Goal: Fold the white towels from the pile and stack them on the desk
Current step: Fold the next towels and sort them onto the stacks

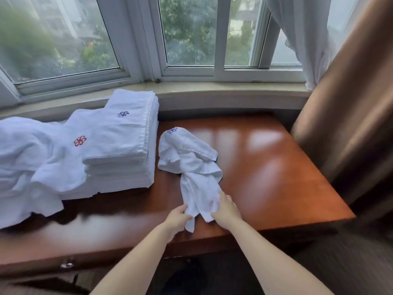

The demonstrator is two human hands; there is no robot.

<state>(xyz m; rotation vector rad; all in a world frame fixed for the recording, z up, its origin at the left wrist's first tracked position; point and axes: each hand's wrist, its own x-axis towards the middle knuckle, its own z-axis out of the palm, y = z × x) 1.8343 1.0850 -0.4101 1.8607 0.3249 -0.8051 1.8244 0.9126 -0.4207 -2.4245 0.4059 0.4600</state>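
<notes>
**Crumpled towel gripped at desk's near edge, fold not yet begun**

A single white towel is seen bunched on the wooden desk, its near end gathered into a twisted tail at 6 o'clock. That tail is pinched by the left hand at one corner, while the other corner is covered by the right hand, whose fingers appear curled onto the cloth. At 9 o'clock a folded stack is set just beside the towel, and the loose pile is slumped against the stack's left side, partly over it.

Several risks can be judged from this. The towel is twisted along its length, so a crooked fold could be produced if it is not shaken flat first. The glossy desktop is likely slippery, and the cloth could be dragged over the near edge. If the towel is swung open toward 9 o'clock, the stack could be knocked askew.
</notes>
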